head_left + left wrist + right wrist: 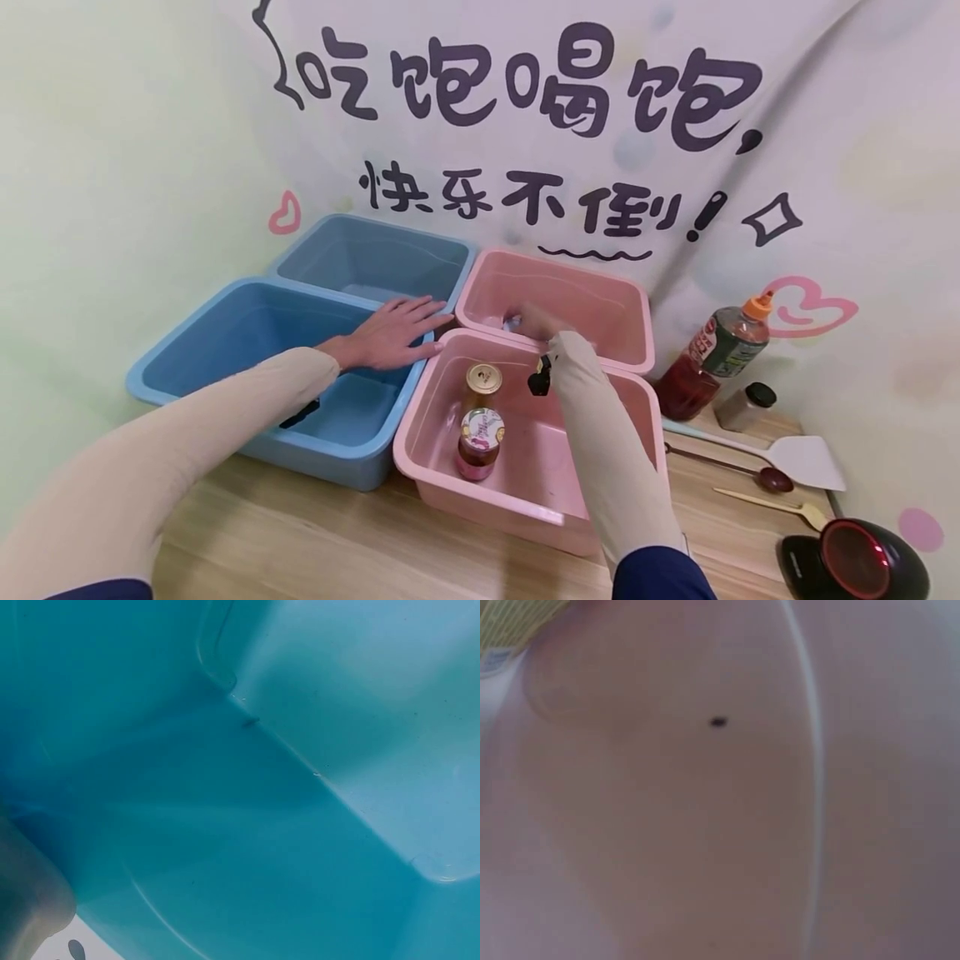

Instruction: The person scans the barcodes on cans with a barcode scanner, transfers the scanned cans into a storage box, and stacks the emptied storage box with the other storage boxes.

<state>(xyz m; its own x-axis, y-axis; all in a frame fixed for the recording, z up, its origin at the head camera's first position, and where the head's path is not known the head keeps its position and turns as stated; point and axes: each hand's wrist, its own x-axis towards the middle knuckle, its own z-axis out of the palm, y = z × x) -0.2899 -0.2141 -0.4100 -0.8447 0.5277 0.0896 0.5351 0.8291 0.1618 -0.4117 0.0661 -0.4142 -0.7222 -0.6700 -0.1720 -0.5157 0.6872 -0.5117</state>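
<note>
My left hand (393, 333) rests with its fingers spread over the rims where the blue basins meet, near the pink ones; part of it shows at the edge of the left wrist view. In the back pink basin (555, 275), my right hand (538, 322) is blurred and reaches down, holding a small pale-blue and white item (513, 322) whose kind is unclear. The front pink basin (525, 508) contains a gold-lidded jar (483, 380) and a jar with a patterned lid (480, 442). A yellowish ribbed thing (514, 622) shows in the right wrist view's corner.
Two blue basins (360, 479) stand at left. To the right are a red sauce bottle (712, 354), a black-capped jar (746, 406), a white spatula (806, 462), a dark spoon (772, 478), a pale wooden spoon (810, 514) and a black device (855, 558). A printed wall hanging stands behind.
</note>
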